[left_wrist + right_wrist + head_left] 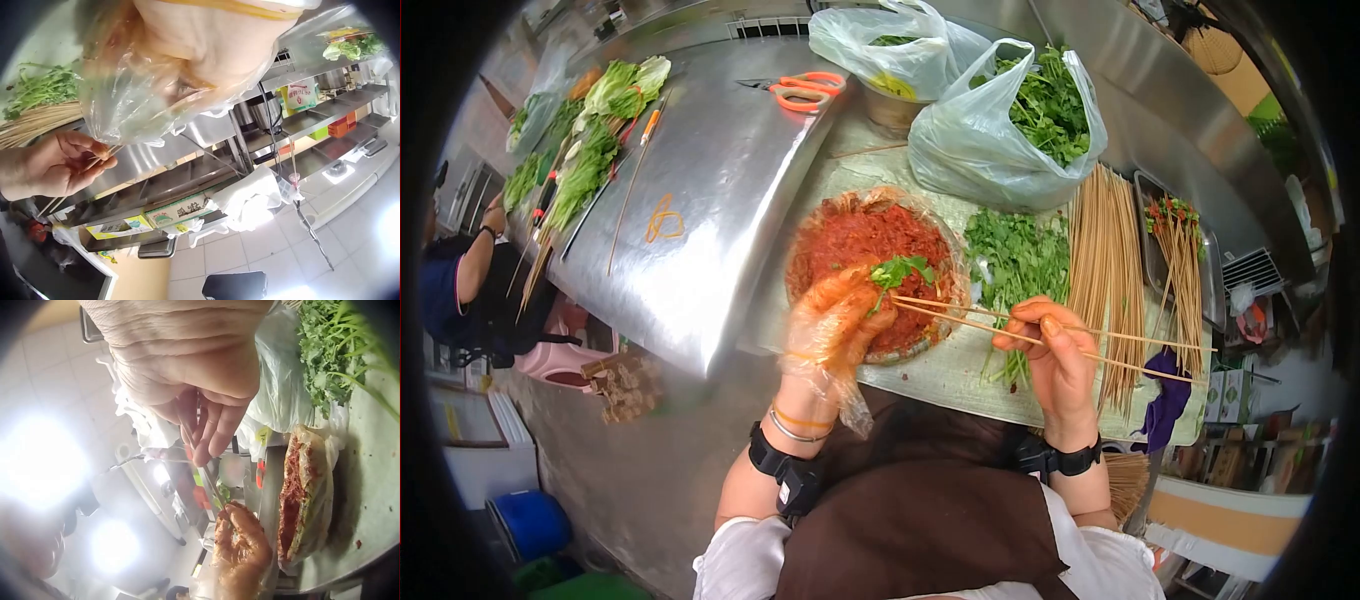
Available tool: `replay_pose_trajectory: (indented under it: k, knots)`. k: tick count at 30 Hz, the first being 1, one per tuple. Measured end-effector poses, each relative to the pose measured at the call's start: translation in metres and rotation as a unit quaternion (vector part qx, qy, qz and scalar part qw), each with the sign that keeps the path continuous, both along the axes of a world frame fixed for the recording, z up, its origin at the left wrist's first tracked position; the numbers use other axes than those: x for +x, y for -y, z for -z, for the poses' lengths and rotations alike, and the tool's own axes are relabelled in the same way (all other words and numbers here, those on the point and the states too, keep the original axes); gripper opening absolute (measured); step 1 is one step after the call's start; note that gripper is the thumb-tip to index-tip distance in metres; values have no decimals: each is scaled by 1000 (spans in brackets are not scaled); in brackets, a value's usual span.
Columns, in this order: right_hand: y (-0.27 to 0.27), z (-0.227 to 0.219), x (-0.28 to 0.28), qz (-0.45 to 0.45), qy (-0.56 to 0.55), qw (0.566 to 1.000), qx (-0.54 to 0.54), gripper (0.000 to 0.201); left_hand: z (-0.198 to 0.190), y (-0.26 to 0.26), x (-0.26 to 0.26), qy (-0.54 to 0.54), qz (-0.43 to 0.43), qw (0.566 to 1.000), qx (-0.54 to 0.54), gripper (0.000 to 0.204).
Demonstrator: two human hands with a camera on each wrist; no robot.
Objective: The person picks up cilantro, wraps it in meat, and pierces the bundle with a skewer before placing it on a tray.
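Bamboo skewers (1020, 335), two of them, run between both hands above the near edge of the steel table (700, 230). The right hand (1055, 365) pinches them between thumb and curled fingers, its grip closed on the sticks. The left hand (840, 320), in a thin plastic glove smeared red, has its grip curled round a sprig of green herb (897, 270) at the skewer tips, over the bowl of red minced paste (870, 245). Loose coriander (1020, 260) lies just right of the bowl, beside a heap of bare skewers (1105, 260). Orange scissors (805, 90) lie further back.
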State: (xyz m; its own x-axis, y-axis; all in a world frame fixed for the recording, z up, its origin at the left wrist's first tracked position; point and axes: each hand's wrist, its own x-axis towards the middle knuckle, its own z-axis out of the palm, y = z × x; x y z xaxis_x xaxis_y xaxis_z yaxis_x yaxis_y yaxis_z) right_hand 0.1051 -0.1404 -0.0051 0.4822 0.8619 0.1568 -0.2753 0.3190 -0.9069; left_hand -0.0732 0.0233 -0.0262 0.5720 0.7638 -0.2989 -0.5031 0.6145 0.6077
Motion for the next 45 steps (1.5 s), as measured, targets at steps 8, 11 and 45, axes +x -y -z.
replay_pose_trajectory:
  k: [8, 11, 45]
  knots:
    - [-5, 24, 2, -31, -124, 992, 16, 30, 4, 4, 0, 19, 21, 999, -20, 26]
    - [-8, 36, 0, -37, -176, 984, 18, 31, 5, 5, 2, 30, 21, 999, -28, 28]
    - [-28, -18, -49, 100, 556, 825, 15, 26, 23, 18, 24, -119, -54, 968, 217, 21]
